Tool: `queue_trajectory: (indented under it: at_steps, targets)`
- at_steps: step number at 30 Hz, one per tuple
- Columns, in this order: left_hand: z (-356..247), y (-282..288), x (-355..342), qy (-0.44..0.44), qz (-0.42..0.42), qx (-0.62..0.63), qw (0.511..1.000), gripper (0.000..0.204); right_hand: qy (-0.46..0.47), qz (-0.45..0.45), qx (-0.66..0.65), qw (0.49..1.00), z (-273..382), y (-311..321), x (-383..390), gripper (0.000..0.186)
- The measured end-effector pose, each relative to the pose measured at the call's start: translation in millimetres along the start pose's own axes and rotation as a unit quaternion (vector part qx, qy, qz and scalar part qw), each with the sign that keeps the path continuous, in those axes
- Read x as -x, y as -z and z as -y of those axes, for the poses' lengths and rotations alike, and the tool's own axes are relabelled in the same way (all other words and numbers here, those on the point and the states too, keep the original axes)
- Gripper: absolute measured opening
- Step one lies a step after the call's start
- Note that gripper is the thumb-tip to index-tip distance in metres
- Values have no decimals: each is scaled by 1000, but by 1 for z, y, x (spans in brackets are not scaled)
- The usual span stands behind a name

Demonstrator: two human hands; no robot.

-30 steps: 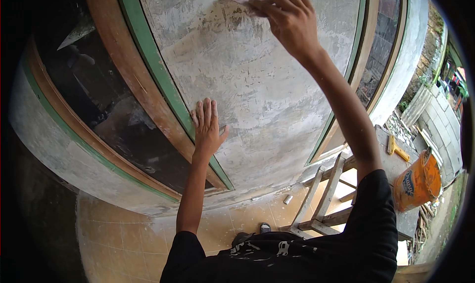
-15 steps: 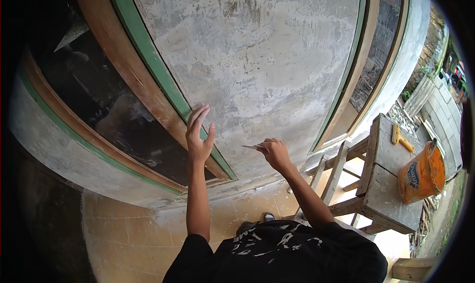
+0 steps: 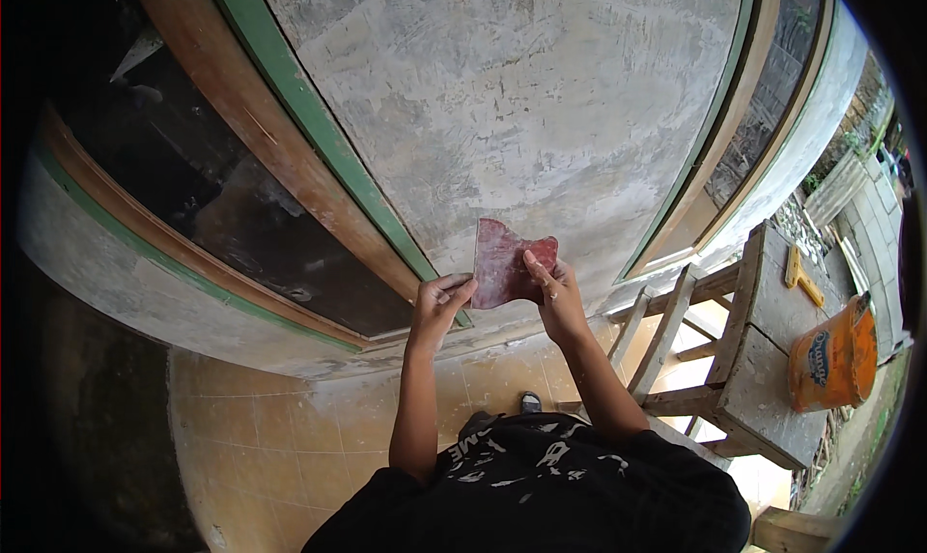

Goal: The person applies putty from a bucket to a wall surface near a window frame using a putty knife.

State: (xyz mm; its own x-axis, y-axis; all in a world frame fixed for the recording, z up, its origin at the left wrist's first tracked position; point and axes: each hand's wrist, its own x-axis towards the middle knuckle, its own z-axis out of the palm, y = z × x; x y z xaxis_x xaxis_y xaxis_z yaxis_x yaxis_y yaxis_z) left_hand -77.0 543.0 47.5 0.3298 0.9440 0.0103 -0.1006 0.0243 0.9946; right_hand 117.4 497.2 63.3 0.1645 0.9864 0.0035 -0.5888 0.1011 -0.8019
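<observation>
Held in front of the wall is a dark red putty spreader (image 3: 502, 268), flat and flared, smeared with whitish residue. My right hand (image 3: 557, 297) grips its narrow end, thumb lying across the face. At the straight left edge of the spreader, my left hand (image 3: 442, 307) has its thumb and fingers pinched together on it; white dust coats those fingers. Behind them rises the grey, patchily plastered wall (image 3: 512, 118), apart from the spreader.
A green and brown window frame (image 3: 290, 118) runs along the left, another stands at the right. On my right, a wooden bench (image 3: 763, 379) bears an orange bucket (image 3: 835, 360) and a yellow-handled scraper (image 3: 801, 276). Tan tiles (image 3: 299, 456) cover the floor.
My right hand has turned the spreader so its broad face shows. My left hand has come down and right from near the window frame, closing on the spreader's edge. The view has shifted slightly.
</observation>
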Motion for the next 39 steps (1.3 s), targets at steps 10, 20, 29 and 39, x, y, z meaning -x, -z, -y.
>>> queue_trajectory:
  at_steps: [10, 20, 29, 39]
  targets:
    - [-7, 10, -6, -30, 10, -16, 999, 25, -19, 40, 152, 987, 9, 2, 0, 24]
    - [-29, 36, -33, -151, 27, -146, 977, 23, 467, 27, 448, 762, 155, -35, -50, 21]
    - [-99, 31, -77, -241, -73, -517, 818, 28, 796, -52, 545, 260, 322, -107, -113, 17]
    - [-104, 13, -107, -505, -184, -580, 611, 74, 588, 174, 745, 264, 218, -25, -99, 17]
